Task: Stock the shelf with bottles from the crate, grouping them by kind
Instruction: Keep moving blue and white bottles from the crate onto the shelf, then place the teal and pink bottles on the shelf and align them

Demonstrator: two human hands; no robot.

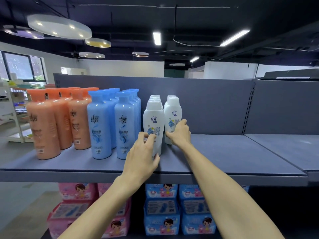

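Three kinds of bottles are seen on the shelf [224, 152]. About six orange bottles [46, 128] are counted toward its left edge, roughly eight blue bottles [99, 128] beside them, and around seven white bottles [152, 118] in two rows; rear ones are partly hidden.

head view: worn at head height, facing forward, slightly downward
nearness: close to grey metal shelf [224, 152], arm's reach

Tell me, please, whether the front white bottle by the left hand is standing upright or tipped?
Upright: the front white bottle stands on its base on the shelf, cap up, left hand at its lower part.
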